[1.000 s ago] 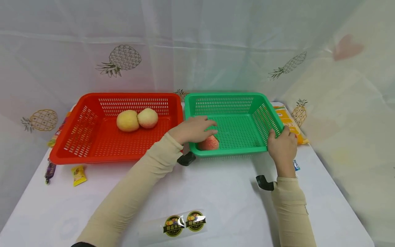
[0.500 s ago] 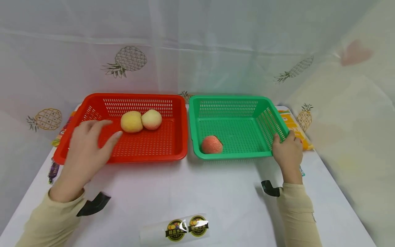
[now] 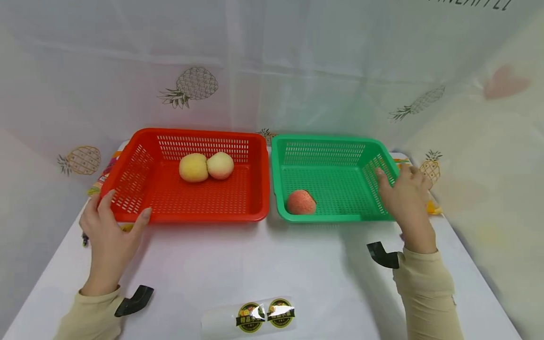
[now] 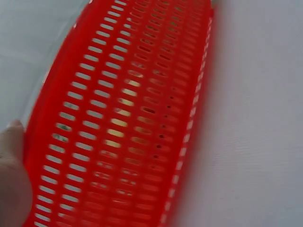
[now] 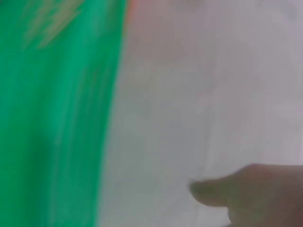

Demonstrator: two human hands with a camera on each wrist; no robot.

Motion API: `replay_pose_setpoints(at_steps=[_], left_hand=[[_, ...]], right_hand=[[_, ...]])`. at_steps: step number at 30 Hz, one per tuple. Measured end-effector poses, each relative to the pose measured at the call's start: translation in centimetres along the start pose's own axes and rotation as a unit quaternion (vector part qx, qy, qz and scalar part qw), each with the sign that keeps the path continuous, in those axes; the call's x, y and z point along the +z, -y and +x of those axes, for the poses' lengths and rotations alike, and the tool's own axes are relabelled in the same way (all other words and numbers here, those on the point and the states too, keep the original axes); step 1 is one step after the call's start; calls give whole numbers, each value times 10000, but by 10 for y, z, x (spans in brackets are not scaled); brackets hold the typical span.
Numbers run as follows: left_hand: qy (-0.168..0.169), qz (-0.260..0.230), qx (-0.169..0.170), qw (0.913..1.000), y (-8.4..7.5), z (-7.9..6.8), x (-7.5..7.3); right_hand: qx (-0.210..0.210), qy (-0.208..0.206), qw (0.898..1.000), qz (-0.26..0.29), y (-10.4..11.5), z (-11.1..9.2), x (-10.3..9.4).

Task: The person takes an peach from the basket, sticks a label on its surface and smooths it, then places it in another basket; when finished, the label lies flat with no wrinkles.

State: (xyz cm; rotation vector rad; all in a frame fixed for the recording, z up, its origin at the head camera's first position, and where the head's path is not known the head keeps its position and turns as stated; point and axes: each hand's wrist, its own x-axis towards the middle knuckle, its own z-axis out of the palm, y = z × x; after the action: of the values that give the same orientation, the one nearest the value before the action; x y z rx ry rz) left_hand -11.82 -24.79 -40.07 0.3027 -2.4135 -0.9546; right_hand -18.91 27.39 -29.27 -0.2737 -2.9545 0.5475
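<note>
In the head view, a red plastic basket (image 3: 263, 208) stands on the left, with a yellow fruit (image 3: 193, 167) and a pale peach (image 3: 220, 165) side by side in it. Beside it on the right, a green basket (image 3: 331, 218) has a reddish peach (image 3: 301, 202) in its front left corner. My left hand (image 3: 106, 236) is at the red basket's front left corner, fingers spread around the rim; the left wrist view has the thumb (image 4: 12, 175) against the rim edge. Over the green basket's right end, my right hand (image 3: 408, 203) has loosely spread fingers and holds nothing. The right wrist view is blurred.
A clear sheet with two round fruit labels (image 3: 265, 315) lies at the table's front middle. Partly hidden snack packets lie beyond the baskets' outer ends, a colourful packet (image 3: 104, 178) on the left and an orange one (image 3: 433, 208) on the right.
My left hand has gone from over the reddish peach in the green basket to the red basket's front left corner. My right hand has let go of the green basket's rim and lifted.
</note>
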Motion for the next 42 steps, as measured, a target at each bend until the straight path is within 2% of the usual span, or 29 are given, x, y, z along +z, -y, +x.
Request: replay_pose_setpoints(at_steps=[3, 5, 7, 11, 13, 15, 19, 21, 27, 31, 33, 38, 42], left_hand=[[-385, -105, 98, 9992, 9, -5, 6], [-632, -226, 164, 9976, 13, -6, 10], [-773, -378, 174, 9961, 14, -7, 14], [-886, -510, 126, 9947, 14, -5, 18], [-871, -511, 116, 9948, 14, -4, 19], [-842, -496, 94, 9952, 15, -4, 20], [-774, -485, 25, 9958, 18, -4, 22], [-755, -475, 0, 9960, 18, -4, 22], [-884, -471, 193, 9948, 19, -2, 17], [-903, -465, 328, 9943, 14, -2, 18], [-918, -446, 368, 9941, 13, -2, 18], [-902, -415, 385, 9943, 13, -3, 18], [-902, -335, 368, 9947, 17, 0, 16]], right_hand=[[-1218, 358, 9919, -75, 61, 0, -1], [-1884, 802, 9787, -107, 102, 5, 5], [-2374, 1351, 9620, -75, 143, 14, 16], [-3179, 2264, 9204, -224, 212, 42, 51], [-3411, 2548, 9042, -351, 239, 54, 71], [-3483, 2806, 8930, -492, 260, 62, 92], [-2957, 3402, 8908, -578, 284, 65, 127], [-2705, 3554, 8926, -615, 290, 65, 142], [-2445, 3525, 8996, -811, 301, 65, 166], [-2192, 3518, 9059, -870, 299, 65, 171], [-2194, 3476, 9076, -858, 299, 66, 173], [-2407, 3207, 9117, -900, 296, 68, 174], [-2584, 3102, 9093, -1011, 296, 66, 158]])
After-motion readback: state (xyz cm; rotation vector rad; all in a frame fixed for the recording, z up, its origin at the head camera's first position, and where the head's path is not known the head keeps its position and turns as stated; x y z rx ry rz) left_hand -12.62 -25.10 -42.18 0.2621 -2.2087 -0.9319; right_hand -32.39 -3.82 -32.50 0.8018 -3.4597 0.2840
